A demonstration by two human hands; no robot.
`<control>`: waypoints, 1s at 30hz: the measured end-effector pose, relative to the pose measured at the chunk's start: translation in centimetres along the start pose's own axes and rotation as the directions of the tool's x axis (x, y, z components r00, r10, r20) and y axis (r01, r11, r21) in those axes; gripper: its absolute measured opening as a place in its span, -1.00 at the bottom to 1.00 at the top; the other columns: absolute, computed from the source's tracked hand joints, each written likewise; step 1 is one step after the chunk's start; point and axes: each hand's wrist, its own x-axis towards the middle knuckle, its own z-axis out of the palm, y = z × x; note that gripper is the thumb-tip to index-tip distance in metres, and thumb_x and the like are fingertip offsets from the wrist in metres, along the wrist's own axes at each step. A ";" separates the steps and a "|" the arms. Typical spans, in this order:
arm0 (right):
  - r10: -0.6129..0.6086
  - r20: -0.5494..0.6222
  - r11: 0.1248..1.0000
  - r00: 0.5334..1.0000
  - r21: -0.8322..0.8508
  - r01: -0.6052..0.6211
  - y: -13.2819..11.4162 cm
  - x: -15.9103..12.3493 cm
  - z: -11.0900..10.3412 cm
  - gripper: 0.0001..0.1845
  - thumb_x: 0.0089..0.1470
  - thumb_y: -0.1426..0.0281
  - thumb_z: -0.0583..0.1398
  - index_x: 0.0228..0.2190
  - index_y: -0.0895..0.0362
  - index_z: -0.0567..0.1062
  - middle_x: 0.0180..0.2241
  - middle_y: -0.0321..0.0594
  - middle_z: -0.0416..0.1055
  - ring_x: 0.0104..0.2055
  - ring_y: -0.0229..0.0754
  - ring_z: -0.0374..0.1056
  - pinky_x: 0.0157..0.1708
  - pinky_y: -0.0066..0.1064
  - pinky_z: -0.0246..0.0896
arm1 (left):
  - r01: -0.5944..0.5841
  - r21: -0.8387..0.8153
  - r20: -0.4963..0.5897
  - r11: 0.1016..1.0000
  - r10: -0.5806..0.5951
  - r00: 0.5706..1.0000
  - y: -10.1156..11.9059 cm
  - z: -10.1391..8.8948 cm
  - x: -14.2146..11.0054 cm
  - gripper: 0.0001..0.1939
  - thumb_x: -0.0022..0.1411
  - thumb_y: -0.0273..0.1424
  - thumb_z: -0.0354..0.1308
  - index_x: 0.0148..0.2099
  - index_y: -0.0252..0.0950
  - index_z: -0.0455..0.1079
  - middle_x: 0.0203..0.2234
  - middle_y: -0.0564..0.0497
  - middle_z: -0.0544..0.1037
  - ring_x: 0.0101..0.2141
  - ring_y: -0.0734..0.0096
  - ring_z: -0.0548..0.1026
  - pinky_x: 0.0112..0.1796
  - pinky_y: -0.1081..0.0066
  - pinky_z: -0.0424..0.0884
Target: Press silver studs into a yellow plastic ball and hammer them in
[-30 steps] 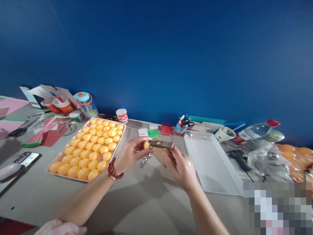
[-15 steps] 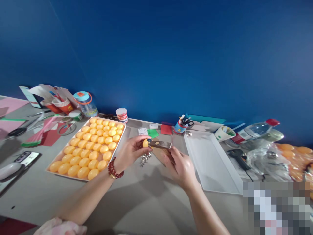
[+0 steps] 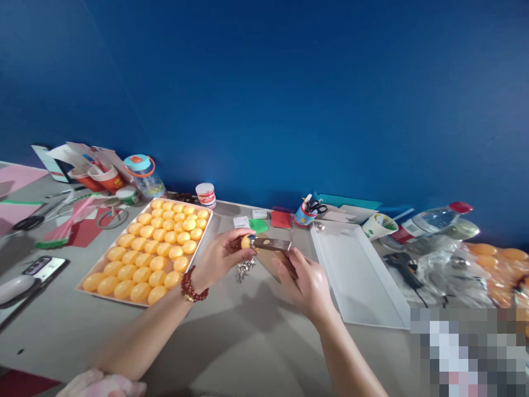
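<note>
A craft workspace, by its glue gun [image 3: 403, 268], scissors [image 3: 319, 208] and red paper [image 3: 281, 219].

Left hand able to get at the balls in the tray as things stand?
Probably yes: the tray lies open beside the left hand, nothing visibly blocking between. That hand is occupied, though, pinching an orange ball.

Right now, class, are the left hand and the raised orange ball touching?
Touching: the head view shows the left hand's fingers pinched around the raised orange ball.
</note>
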 end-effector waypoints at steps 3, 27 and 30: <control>0.022 -0.017 1.000 1.000 0.003 -0.022 0.0 0.1 -0.4 -0.82 0.31 0.31 0.06 -0.19 0.13 0.41 -0.46 -0.23 0.48 -0.55 -0.21 0.39 -0.53 -0.46 0.13 | -0.073 0.140 -0.001 0.987 0.074 0.997 0.4 0.0 -0.1 -0.65 0.21 -0.36 0.28 0.04 -0.28 0.44 -0.24 -0.03 0.58 -0.31 0.41 0.54 -0.27 0.43 0.56; 0.025 0.004 0.999 1.000 0.026 -0.025 -0.5 0.3 -1.1 -0.82 0.30 0.32 0.06 -0.18 0.13 0.41 -0.46 -0.21 0.48 -0.54 -0.22 0.39 -0.53 -0.48 0.16 | -0.321 0.442 0.101 0.838 0.309 0.946 0.8 -0.2 -0.4 -0.64 0.27 -0.42 0.20 0.12 -0.21 0.40 0.03 -0.09 0.58 0.06 0.23 0.51 0.11 0.19 0.42; 0.035 0.037 0.999 0.999 0.026 -0.036 -0.4 0.3 -1.1 -0.82 0.30 0.32 0.07 -0.17 0.13 0.42 -0.44 -0.20 0.51 -0.56 -0.23 0.39 -0.54 -0.48 0.16 | -0.314 0.438 0.098 0.842 0.302 0.948 0.9 -0.2 -0.5 -0.64 0.27 -0.44 0.20 0.12 -0.19 0.41 0.02 -0.07 0.58 0.05 0.23 0.51 0.10 0.20 0.43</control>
